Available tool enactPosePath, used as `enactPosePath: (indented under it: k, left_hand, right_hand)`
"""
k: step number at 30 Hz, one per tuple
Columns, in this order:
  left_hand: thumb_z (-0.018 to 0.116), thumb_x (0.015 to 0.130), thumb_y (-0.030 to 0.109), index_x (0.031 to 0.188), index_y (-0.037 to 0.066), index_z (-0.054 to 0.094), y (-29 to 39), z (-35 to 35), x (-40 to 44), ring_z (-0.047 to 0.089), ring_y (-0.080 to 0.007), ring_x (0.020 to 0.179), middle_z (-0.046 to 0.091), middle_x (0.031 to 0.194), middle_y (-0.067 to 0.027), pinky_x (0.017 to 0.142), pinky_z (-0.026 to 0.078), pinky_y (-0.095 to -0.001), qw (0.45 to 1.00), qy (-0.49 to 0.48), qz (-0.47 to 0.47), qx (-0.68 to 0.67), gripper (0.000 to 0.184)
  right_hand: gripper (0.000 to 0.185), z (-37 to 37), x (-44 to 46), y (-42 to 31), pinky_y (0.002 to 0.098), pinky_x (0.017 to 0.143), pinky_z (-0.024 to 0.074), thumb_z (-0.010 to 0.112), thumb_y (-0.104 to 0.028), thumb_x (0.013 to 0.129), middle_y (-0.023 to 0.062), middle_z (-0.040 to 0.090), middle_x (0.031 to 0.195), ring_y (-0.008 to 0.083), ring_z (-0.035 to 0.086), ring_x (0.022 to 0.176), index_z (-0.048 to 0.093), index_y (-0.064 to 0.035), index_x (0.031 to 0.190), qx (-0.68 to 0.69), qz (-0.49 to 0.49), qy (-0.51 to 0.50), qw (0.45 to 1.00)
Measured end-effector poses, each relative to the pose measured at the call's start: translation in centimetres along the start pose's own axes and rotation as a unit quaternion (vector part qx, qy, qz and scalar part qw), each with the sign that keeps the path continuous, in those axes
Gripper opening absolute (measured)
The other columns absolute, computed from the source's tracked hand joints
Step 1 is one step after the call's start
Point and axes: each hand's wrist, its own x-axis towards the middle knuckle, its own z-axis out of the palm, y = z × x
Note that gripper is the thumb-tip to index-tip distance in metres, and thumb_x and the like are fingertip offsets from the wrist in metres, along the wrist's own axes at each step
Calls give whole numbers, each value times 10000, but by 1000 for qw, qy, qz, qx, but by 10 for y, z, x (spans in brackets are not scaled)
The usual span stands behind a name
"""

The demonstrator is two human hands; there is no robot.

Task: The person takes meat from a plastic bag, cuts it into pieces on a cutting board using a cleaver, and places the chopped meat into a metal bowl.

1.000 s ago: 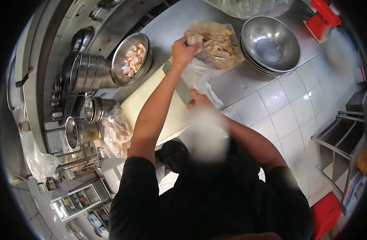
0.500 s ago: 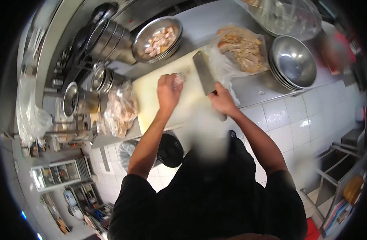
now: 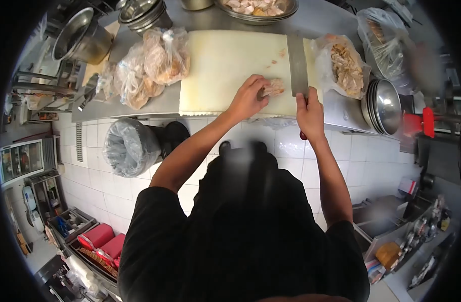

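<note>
A pale cutting board (image 3: 230,60) lies on the steel counter. My left hand (image 3: 249,98) is closed on a piece of meat (image 3: 274,87) near the board's front edge. In my right hand (image 3: 311,113) is the handle of a cleaver, whose wide blade (image 3: 297,65) rests over the right part of the board, pointing away from me. A few small scraps lie on the board beyond the meat. To the right, an open plastic bag holds sliced meat (image 3: 346,70).
Tied plastic bags of meat (image 3: 162,60) sit left of the board. Beyond it stands a bowl of meat chunks (image 3: 255,10). Stacked steel bowls (image 3: 386,108) and a red object (image 3: 419,123) are at the right. A lined bin (image 3: 130,148) stands below the counter.
The view has turned, with the board now straight ahead. My left hand has come from the open bag to the board with meat. My right hand's cleaver now points away from me.
</note>
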Motion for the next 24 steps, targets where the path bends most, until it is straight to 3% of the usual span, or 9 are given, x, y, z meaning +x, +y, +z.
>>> enactPosePath:
  k: [4,7,10,14,15,16,17,20,24]
  left_hand:
    - [725,670,69,1088,30,537,7,-6,-11,542,-298,1002,496,1102,-140,818,501,-357,999,28,-42,-14,460]
    - [729,672,71,1067,41,494,9,-16,-19,539,-297,970,486,1082,-136,803,501,-362,997,45,-56,-11,460]
    - [740,664,73,1046,50,466,12,-28,-26,537,-292,938,478,1065,-132,774,504,-362,997,42,-66,-12,471]
    - [750,655,72,1044,42,469,22,-30,-24,517,-308,980,478,1063,-138,830,477,-365,995,27,-91,-24,480]
    - [751,655,73,1054,38,469,12,-20,-25,510,-318,1001,481,1074,-144,851,467,-368,998,40,-54,-3,489]
    - [752,656,73,1064,35,469,7,-12,-27,504,-328,1021,484,1084,-150,872,457,-371,998,52,-17,18,498]
    - [752,658,76,1075,31,473,11,-8,-31,495,-340,1042,486,1098,-159,891,445,-377,998,60,0,22,504]
    - [754,665,83,1105,20,482,13,-5,1,474,-373,1091,488,1141,-183,934,422,-393,991,110,64,34,521]
    - [750,681,67,1075,-3,529,30,-4,3,504,-366,1067,512,1129,-180,911,448,-394,995,92,35,-5,457]
  right_hand:
    - [193,15,-10,-28,434,528,440,512,-172,956,195,586,634,367,593,558,468,-16,1062,-27,-62,34,997]
    - [170,15,-8,-44,388,487,429,516,-170,959,154,577,614,274,579,503,477,-20,1029,-91,-131,113,981]
    - [147,-12,-1,-91,249,425,368,499,-155,975,28,510,561,95,476,461,466,-30,905,19,-198,258,945]
    - [219,-23,-7,-151,296,420,361,456,-192,990,48,498,553,118,431,434,427,-44,832,179,-204,366,890]
    - [145,-4,-7,-96,414,482,389,453,-151,964,137,520,573,264,478,472,424,-30,890,-25,-203,271,941]
    - [99,15,-6,-42,532,544,418,450,-111,938,225,542,594,410,525,509,422,-16,949,-217,-239,179,929]
    - [115,45,-18,-1,601,601,401,467,-103,920,308,570,684,513,552,649,420,-7,961,-194,-74,-14,978]
    - [172,52,-3,-7,594,602,436,501,-119,918,320,580,696,516,566,683,399,3,984,-177,-85,-9,981]
    - [194,42,-3,-10,568,595,455,486,-165,948,303,587,702,517,567,697,404,8,981,-178,-61,-44,981]
